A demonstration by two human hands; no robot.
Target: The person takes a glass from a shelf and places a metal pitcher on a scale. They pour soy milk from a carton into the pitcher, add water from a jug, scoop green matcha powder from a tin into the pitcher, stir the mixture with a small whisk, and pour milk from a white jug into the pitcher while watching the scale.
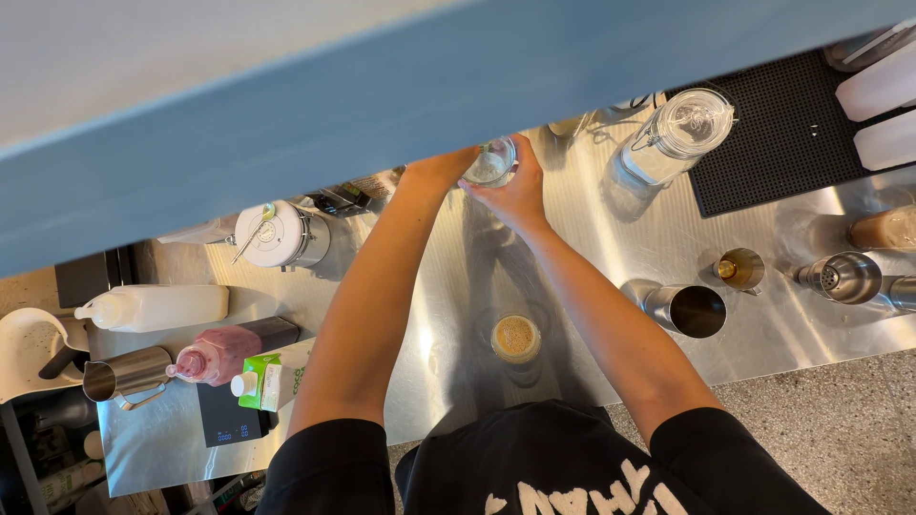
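Both my arms reach forward over a steel counter [592, 248]. My right hand [515, 195] grips a small clear glass jar [491, 162] at the far side of the counter, just under a blue shelf edge. My left hand [441, 170] meets the jar from the left, its fingers partly hidden by the shelf. Close to my body stands a glass of frothy brown drink [516, 338], untouched.
A large clear lidded jar [673, 138] and a black rubber mat [782, 133] lie far right. A steel cup [689, 309], brass jigger [740, 269] and shaker [844, 277] stand right. Left: a white canister [279, 234], white squeeze bottle [153, 307], pink bottle [224, 351], carton [272, 377], steel pitcher [119, 374].
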